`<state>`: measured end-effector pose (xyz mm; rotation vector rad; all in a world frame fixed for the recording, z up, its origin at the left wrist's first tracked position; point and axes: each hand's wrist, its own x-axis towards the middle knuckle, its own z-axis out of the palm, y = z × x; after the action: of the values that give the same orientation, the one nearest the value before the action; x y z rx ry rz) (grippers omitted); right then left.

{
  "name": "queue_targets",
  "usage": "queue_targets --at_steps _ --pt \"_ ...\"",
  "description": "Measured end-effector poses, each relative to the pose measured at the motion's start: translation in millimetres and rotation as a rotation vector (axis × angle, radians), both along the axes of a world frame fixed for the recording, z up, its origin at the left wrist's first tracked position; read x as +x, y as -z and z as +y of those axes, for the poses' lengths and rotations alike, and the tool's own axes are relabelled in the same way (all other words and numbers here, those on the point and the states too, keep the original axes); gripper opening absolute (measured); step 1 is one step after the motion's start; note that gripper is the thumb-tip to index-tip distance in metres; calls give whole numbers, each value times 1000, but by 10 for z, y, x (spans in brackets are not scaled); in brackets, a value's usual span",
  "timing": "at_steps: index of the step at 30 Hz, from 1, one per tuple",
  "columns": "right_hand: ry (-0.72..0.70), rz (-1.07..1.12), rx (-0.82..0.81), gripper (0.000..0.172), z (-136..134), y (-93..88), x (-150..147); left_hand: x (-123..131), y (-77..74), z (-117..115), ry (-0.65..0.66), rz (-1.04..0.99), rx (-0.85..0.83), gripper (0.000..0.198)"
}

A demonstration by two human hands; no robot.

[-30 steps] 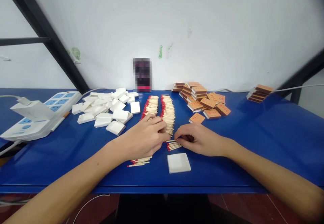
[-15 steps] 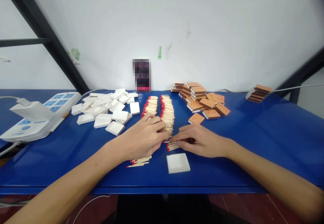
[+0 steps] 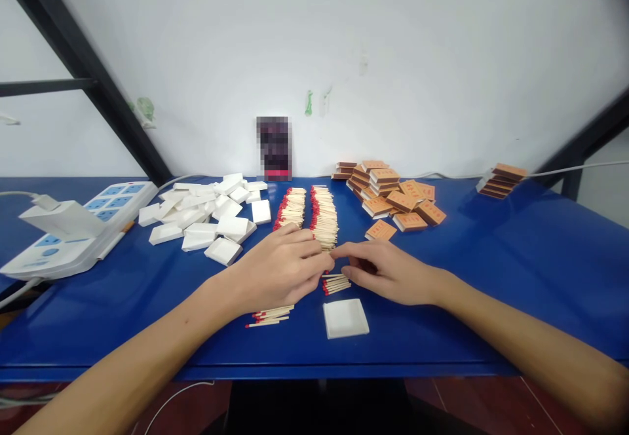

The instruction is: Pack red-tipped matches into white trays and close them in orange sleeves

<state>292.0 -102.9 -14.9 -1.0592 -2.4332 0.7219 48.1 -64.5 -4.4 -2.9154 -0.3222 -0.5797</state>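
Left hand (image 3: 281, 270), fingers curled, and right hand (image 3: 389, 271), index finger stretched out, meet at the near end of the right match row (image 3: 324, 217) at frame centre. Can't tell if either pinches a match. Small match bundle (image 3: 337, 284) lies just below the fingertips, white tray (image 3: 345, 318) below that. Loose matches (image 3: 270, 316) sit under the left hand. Tray pile (image 3: 206, 215) is centre-left, orange boxes (image 3: 398, 196) centre-right.

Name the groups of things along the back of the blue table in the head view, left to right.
white power strip → heap of white trays → rows of matches → heap of orange matchboxes → small separate stack of matchboxes
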Motion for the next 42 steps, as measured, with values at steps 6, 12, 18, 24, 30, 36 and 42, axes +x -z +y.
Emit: queue_targets --at_steps 6,12,18,24,30,36,42 --pt "42 128 75 35 8 108 -15 8 -12 -13 21 -41 -62 17" --pt "73 177 157 17 11 108 -37 19 -6 -24 51 -67 -79 16" --pt "95 149 86 14 2 78 -40 21 5 -17 49 -96 -58 18" --pt "54 132 77 14 -11 59 -57 30 7 -19 59 -120 -36 16" --pt "112 -17 101 5 6 71 -23 16 20 22 -74 -85 -18 18" --pt "110 -150 126 8 17 54 -25 31 34 19 -161 25 -107 15" --pt "109 -163 128 8 6 41 -32 39 51 12 -194 73 -82 19"
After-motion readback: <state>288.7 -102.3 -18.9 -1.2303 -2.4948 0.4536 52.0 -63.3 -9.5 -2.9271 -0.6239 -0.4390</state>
